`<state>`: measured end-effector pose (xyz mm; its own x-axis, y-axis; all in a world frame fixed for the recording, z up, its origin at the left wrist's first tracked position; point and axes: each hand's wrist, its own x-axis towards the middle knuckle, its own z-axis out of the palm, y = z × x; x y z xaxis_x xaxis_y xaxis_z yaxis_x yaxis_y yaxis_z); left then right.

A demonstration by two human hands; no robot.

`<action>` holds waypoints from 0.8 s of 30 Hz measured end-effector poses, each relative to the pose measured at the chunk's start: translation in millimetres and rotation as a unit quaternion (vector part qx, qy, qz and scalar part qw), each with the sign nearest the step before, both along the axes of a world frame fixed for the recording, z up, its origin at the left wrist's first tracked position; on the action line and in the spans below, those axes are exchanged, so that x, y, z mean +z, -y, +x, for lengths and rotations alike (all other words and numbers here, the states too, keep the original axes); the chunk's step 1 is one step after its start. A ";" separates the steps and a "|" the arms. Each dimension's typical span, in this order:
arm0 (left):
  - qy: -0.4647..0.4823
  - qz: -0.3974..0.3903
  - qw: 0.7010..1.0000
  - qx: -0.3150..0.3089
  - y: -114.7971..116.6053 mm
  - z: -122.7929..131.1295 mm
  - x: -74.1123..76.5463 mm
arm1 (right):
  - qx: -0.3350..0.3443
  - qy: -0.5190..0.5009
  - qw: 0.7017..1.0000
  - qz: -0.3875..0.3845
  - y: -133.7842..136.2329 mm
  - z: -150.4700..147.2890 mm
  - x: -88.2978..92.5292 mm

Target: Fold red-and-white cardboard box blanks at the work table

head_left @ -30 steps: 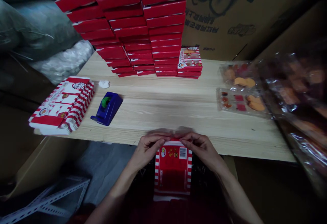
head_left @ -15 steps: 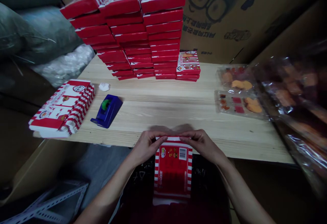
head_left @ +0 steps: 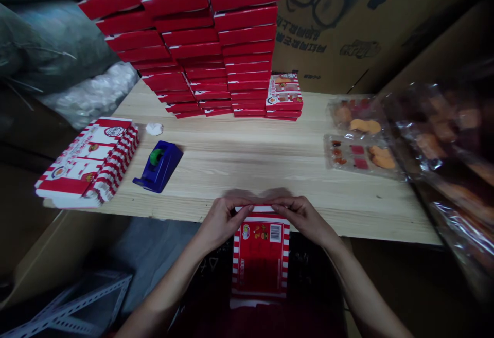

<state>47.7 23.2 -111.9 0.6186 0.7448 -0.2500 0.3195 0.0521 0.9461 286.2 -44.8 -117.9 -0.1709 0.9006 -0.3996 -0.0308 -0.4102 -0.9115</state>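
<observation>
A red flattened carton (head_left: 261, 261) with white-striped sides hangs at the near edge of the table, its barcode side toward me. My left hand (head_left: 226, 220) pinches the carton's top left corner between thumb and fingers. At the top right corner my right hand (head_left: 301, 218) grips it the same way. Both thumbs lie on the near face, close to the top flap, and the fingertips behind are partly hidden. The carton's lower end rests against my dark clothing.
Tall stacks of red boxes (head_left: 247, 50) stand at the back, beside a shorter pile (head_left: 284, 96). On the left are striped flat cartons (head_left: 87, 160), a blue tape dispenser (head_left: 159, 167) and a white scrap (head_left: 154, 129). Clear trays of candy (head_left: 360, 157) lie at right.
Both hands keep the same hold on the carton's top edge. The view has shifted slightly, so the stacks and the tape dispenser appear a little farther left.
</observation>
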 end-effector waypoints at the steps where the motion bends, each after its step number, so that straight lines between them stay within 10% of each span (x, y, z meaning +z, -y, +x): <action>1: -0.004 0.006 1.000 -0.009 -0.5 0.0 2.0 | -0.001 0.008 1.000 0.003 0.8 -0.5 -0.2; 24: 0.019 0.098 0.992 -0.083 -17.5 27.8 22.6 | -0.063 -0.167 0.983 -0.039 21.5 -8.4 5.2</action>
<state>75.4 40.8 -89.3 0.7426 0.6644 -0.0847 0.2717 -0.1833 0.9448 277.7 -66.3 -112.7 -0.1932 0.8920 -0.4086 -0.3785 -0.4520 -0.8077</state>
